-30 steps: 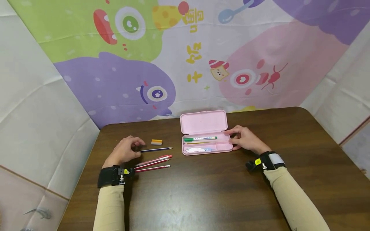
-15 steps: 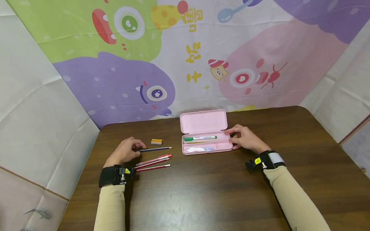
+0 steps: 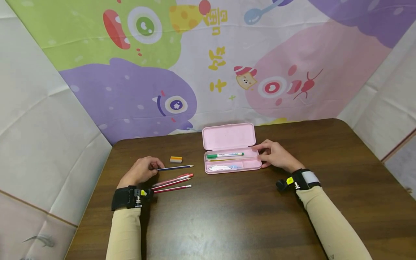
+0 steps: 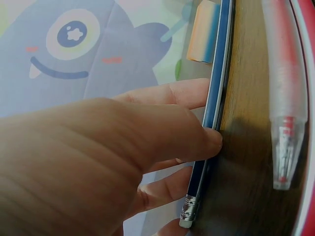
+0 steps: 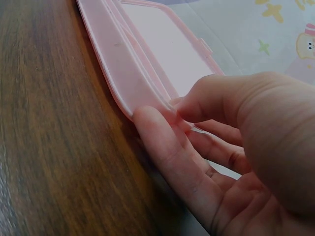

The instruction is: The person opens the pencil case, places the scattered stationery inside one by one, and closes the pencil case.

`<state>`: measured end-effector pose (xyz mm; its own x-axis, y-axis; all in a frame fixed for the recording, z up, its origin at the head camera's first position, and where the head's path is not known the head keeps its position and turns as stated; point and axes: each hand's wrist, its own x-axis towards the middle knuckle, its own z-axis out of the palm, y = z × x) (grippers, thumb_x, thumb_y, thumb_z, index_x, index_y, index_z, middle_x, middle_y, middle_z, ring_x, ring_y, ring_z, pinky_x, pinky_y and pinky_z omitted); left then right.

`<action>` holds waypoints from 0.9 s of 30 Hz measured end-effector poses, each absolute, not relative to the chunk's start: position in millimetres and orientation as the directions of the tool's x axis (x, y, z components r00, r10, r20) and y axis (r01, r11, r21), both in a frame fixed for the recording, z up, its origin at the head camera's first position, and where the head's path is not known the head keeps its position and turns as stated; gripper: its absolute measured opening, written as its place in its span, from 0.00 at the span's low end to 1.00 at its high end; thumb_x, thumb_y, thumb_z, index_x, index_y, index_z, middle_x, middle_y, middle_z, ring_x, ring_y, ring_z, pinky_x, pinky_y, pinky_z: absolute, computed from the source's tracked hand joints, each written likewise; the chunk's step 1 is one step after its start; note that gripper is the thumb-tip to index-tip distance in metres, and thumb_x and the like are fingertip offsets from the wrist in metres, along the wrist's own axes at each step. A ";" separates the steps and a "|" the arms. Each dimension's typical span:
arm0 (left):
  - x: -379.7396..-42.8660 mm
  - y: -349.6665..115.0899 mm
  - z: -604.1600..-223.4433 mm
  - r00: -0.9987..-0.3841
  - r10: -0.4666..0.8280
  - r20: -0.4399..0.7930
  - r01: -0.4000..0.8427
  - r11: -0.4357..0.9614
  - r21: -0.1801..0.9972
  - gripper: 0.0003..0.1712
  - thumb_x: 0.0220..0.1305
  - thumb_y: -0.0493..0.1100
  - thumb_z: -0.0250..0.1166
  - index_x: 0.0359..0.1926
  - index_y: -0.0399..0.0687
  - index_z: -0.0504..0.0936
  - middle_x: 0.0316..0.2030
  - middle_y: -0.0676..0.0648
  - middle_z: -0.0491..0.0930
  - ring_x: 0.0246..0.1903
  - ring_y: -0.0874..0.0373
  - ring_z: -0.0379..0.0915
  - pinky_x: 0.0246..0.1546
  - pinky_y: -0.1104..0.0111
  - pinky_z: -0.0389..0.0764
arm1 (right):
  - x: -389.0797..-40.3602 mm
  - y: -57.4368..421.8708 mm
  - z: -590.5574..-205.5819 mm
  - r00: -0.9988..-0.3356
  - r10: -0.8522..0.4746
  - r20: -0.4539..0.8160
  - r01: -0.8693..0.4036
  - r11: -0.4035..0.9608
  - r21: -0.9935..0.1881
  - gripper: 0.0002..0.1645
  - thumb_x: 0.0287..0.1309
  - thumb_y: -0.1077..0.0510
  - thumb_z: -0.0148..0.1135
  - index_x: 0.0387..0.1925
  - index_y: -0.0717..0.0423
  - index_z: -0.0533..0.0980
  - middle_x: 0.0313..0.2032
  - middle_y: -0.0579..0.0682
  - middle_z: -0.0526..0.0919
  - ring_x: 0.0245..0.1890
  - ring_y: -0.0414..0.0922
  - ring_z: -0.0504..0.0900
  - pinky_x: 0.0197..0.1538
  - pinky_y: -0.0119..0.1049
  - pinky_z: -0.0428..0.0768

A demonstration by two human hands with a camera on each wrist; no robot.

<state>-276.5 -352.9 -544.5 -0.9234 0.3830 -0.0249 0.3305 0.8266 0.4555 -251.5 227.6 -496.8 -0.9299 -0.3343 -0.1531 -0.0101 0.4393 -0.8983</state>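
Note:
My left hand (image 3: 140, 171) pinches a dark blue pencil (image 3: 175, 168) near its eraser end, between thumb and fingers. In the left wrist view the thumb lies across the blue pencil (image 4: 214, 105) and its white eraser shows below. At the middle back, a pink pencil case (image 3: 228, 131) lies open, its lid tipped back. Inside are a green marker (image 3: 225, 156), a yellowish pencil (image 3: 227, 159) and a white and light-blue item (image 3: 223, 168). My right hand (image 3: 275, 155) grips the right end of the case; the right wrist view shows fingers at the case's corner (image 5: 147, 93).
Between the left hand and the case lie a red pen (image 3: 177, 179) with a clear barrel, red pencils (image 3: 177, 188) and an orange and white eraser (image 3: 176, 159). A cartoon cloth (image 3: 224, 54) hangs behind the brown table (image 3: 247, 213).
The left hand has shifted slightly right and closed its fingers on the blue pencil, which has barely moved. The right hand stays at the case.

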 end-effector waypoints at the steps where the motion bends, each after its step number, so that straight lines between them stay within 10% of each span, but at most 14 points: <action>1: -276.7 -353.1 -544.9 -0.923 0.385 -0.023 0.333 0.825 0.456 0.20 0.65 0.31 0.74 0.44 0.68 0.93 0.35 0.56 0.84 0.39 0.58 0.79 0.46 0.61 0.78 | -251.6 227.6 -497.0 -0.930 -0.334 -0.155 -0.008 0.440 -0.898 0.27 0.76 0.68 0.67 0.72 0.68 0.79 0.61 0.65 0.72 0.42 0.46 0.82 0.40 0.32 0.92; 27: -280.0 -359.2 -550.5 -0.910 0.411 0.059 0.399 0.826 0.398 0.23 0.67 0.29 0.70 0.46 0.69 0.91 0.38 0.51 0.83 0.42 0.55 0.78 0.45 0.59 0.78 | -250.1 226.9 -494.7 -0.930 -0.337 -0.150 -0.015 0.441 -0.897 0.27 0.76 0.68 0.67 0.72 0.68 0.80 0.60 0.65 0.72 0.42 0.46 0.80 0.39 0.32 0.92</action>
<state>-280.0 -359.2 -550.5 -0.9098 0.4108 0.0591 0.3989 0.8262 0.3978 -250.1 226.9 -494.7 -0.9296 -0.3365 -0.1502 -0.0147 0.4413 -0.8972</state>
